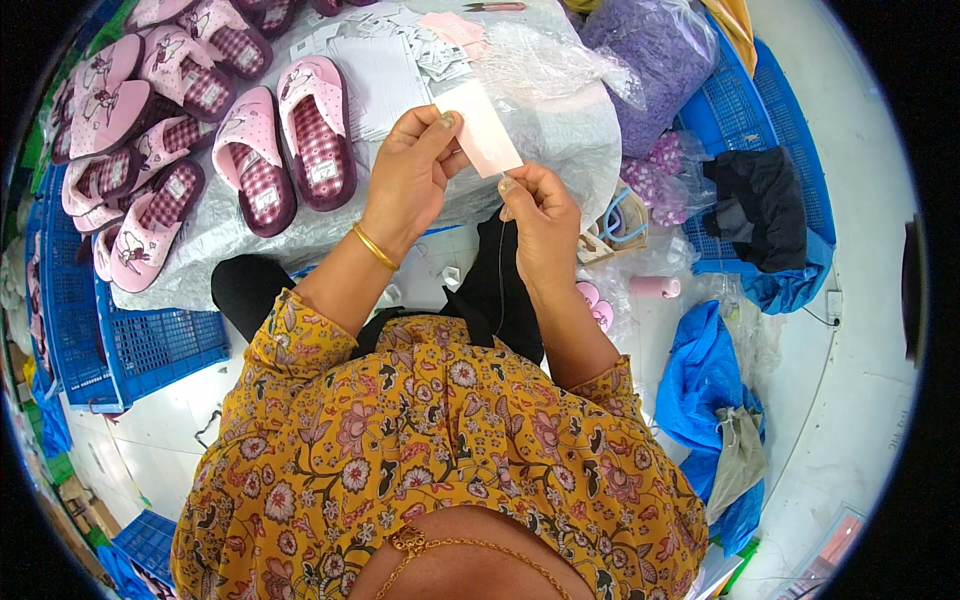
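Between my two hands, over the near edge of the covered table, is a small pale pink card tag (pixel 482 132). My left hand (pixel 412 170) is closed on its left edge, thumb on top. At the card's lower right corner, the fingers of my right hand (pixel 543 212) pinch it together with a thin dark string (pixel 501 262) that hangs toward my lap. A pink slipper (pixel 318 135) with a checked insole lies left of my left hand, beside a matching slipper (pixel 254 163). Both have a small white label inside.
More pink slippers (pixel 160 210) are heaped at the left, above a blue crate (pixel 165 345). White paper sheets (pixel 370 85), small slips and scissors (pixel 495 7) lie at the back. Bagged purple material (pixel 650 70) and another blue crate (pixel 800 130) stand at the right.
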`<state>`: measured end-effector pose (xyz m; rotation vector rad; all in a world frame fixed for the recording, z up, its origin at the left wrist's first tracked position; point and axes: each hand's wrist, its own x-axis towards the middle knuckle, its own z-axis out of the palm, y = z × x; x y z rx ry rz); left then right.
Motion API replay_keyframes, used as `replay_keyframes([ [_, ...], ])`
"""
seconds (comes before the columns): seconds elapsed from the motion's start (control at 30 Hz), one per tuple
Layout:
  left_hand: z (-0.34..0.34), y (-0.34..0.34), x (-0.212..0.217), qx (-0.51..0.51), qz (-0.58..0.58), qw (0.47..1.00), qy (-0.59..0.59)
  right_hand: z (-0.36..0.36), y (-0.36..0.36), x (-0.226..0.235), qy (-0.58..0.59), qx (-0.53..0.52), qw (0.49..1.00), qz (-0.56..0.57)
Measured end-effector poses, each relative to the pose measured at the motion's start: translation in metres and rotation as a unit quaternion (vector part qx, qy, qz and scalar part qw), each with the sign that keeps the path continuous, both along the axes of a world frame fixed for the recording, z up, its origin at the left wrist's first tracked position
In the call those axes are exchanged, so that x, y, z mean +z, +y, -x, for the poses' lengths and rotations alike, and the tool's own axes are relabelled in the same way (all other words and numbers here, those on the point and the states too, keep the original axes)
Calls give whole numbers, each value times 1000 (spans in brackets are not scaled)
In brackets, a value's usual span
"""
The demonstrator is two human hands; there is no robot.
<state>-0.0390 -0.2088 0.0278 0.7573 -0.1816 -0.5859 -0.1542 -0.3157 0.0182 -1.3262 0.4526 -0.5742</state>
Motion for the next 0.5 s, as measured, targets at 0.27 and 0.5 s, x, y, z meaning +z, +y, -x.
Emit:
replay_keyframes([
  [0.27,5,7,-5,-13,9,999,-29,-7,3,0,0,-8,1000,7],
  [0.5,-15,53,-11,-292,116,949,8,12,-9,-4,2,101,980,173],
])
